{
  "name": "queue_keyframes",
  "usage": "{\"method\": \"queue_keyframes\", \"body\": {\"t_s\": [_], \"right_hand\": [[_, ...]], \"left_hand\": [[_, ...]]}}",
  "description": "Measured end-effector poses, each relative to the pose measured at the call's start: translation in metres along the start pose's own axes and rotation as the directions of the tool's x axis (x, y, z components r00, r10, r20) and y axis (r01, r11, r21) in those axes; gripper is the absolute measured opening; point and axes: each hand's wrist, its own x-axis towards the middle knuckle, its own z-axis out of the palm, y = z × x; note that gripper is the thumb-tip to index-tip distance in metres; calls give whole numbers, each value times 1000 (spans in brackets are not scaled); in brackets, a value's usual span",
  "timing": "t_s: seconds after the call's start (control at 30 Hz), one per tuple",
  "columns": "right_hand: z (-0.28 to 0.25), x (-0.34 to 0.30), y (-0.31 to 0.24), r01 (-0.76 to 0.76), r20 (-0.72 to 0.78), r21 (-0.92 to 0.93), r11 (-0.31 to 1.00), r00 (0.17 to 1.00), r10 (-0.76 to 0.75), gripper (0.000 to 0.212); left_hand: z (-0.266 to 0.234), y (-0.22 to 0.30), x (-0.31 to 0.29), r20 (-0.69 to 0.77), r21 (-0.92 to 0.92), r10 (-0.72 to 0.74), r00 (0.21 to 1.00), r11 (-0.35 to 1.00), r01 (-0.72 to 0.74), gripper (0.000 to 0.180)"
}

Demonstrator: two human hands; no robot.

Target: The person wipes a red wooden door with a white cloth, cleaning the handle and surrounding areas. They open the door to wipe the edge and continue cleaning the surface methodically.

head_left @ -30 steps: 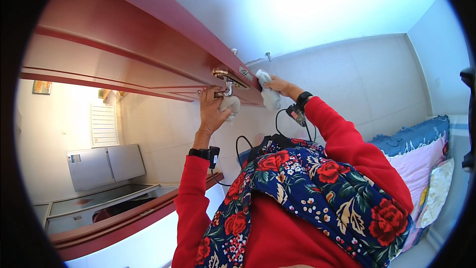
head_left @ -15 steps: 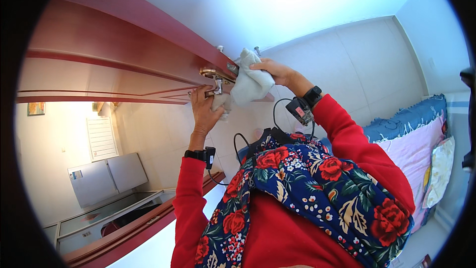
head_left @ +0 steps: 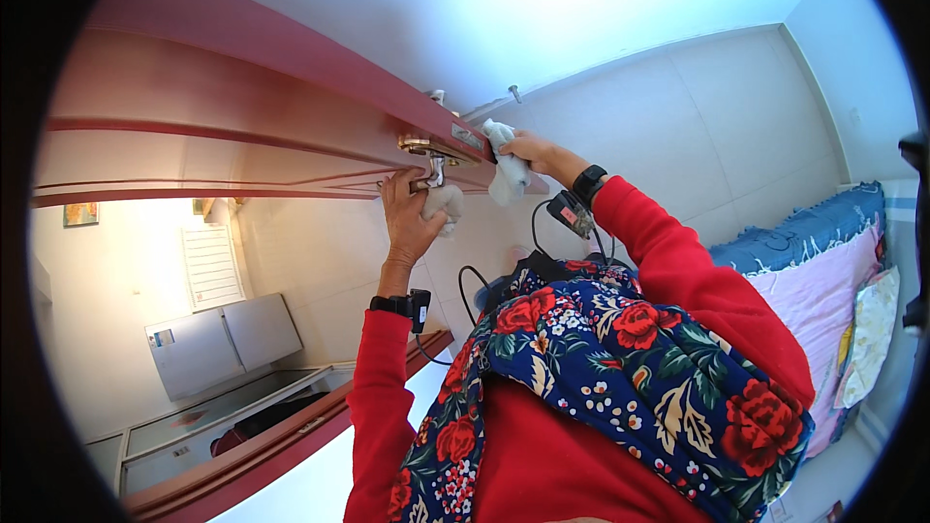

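Note:
My left hand is closed around the lever of the metal door handle, on the face of a red-brown door. A crumpled pale cloth is tucked by its palm and thumb, below the lever. My right hand pinches a white cloth at the narrow edge of the door. That cloth hangs down from the fingers, just beside the metal lock plate. Part of the handle is covered by my left fingers.
A small metal stop stands near the base of the white wall behind the door. At right is a bed with pink and blue covers. A white refrigerator and a red-brown door frame lie at lower left.
My right hand has shifted slightly down along the door edge. Its cloth is now bunched narrower, and more of the lock plate shows. My left hand stays at the handle.

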Motion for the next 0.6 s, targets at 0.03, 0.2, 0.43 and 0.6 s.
{"method": "queue_keyframes", "body": {"t_s": [0.03, 0.2, 0.43, 0.6], "right_hand": [[2, -2, -8, -5, 13, 8, 1000, 1000, 5, 39], [2, -44, -82, 72, 143, 108, 992, 986, -87, 47], [51, -123, -213, 652, 369, 54, 756, 690, -622, 48], [100, -127, -229, 872, 492, -231, 433, 488, -721, 49]], "left_hand": [[0, -1, 0, -2, -1, 0, 1000, 1000, 0, 30], [2, -4, -2, 8, -7, -3, 1000, 1000, 3, 30], [-1, -1, 1, 27, -25, 2, 1000, 1000, -1, 32], [-4, 1, 3, 44, -19, 0, 999, 1000, 1, 30]]}}
